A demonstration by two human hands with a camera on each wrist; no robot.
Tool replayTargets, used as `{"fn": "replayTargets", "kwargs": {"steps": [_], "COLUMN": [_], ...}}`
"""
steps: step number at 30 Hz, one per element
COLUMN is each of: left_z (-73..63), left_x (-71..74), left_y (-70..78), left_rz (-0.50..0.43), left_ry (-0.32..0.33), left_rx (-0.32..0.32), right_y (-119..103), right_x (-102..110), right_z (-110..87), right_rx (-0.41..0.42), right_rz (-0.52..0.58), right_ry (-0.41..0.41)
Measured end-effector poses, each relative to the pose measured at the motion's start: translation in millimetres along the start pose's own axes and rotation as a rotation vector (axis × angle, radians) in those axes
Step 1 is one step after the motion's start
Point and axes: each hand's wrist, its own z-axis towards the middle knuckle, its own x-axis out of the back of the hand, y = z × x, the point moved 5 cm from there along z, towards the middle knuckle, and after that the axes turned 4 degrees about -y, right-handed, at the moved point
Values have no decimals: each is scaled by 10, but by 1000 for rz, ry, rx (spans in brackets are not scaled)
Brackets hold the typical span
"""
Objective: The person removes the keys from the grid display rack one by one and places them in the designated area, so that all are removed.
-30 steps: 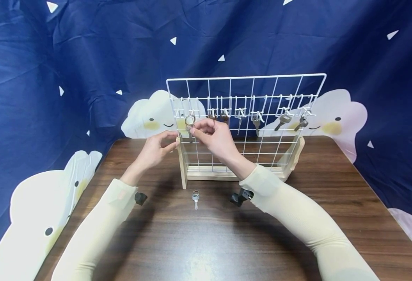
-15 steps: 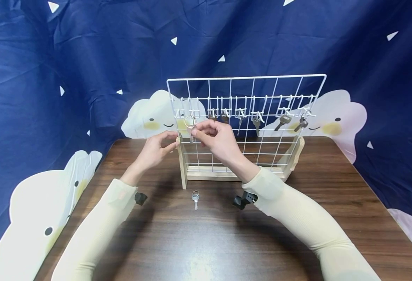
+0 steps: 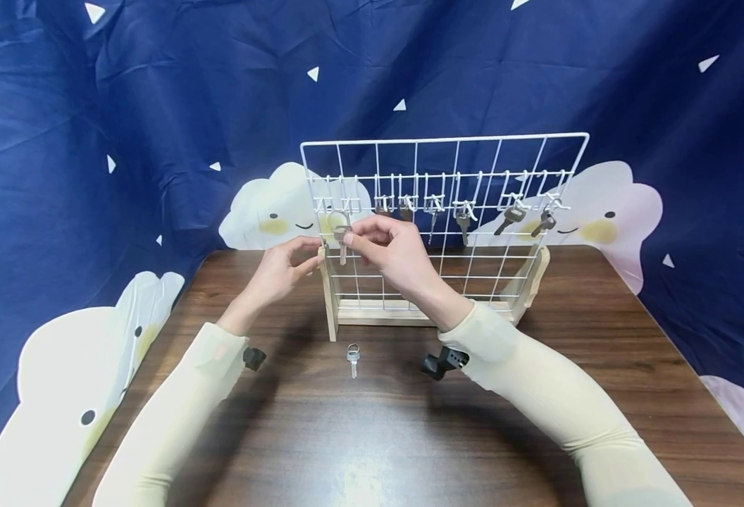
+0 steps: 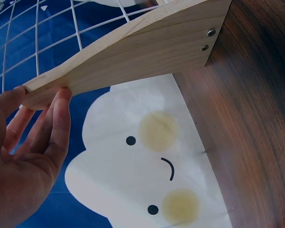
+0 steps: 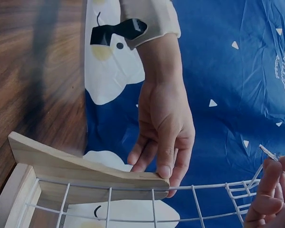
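Observation:
My right hand [image 3: 400, 257] pinches a metal key [image 3: 343, 248] between thumb and fingers. The key hangs blade down, its ring upward, before the hooks at the left of a white wire grid rack [image 3: 444, 139]. Whether the ring touches a hook cannot be told. Thumb and fingertips of my left hand [image 3: 280, 271] grip the end of the rack's wooden side panel [image 4: 133, 61]. In the right wrist view the held key [image 5: 269, 152] shows edge-on near a hook at the right border. Another key [image 3: 354, 360] with a ring lies on the table in front of the rack.
Several keys hang from the rack's hooks, including a silver key [image 3: 463, 220] and a dark key [image 3: 545, 222]. The rack stands on a wooden base [image 3: 385, 313] on the brown table [image 3: 372, 436]. A blue curtain [image 3: 220, 84] with clouds hangs behind.
The right hand has turned the key, so its flat face now shows to the head camera. The right forearm has shifted slightly right. The left hand has stayed on the wooden panel.

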Motion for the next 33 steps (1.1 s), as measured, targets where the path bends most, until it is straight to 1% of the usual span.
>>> {"fn": "replayTargets", "kwargs": {"steps": [7,12,21,33], "left_z": [0,1,1,-1], "left_x": [0,1,1,-1], "left_y": [1,0,3,4], "left_rz": [-17,-20,-9,-18], "left_ry": [-4,-3,3,0], "left_rx": [-4,1,-6,8], "right_y": [31,97,238,411], "right_x": [-63,-75,-69,-43], "right_z": [-44,-68,-122,-190], "right_rx": [-63,-82,-167,-227], "right_rz": [79,78,69,69], "right_ry": [-56,-71,-83,-96]}}
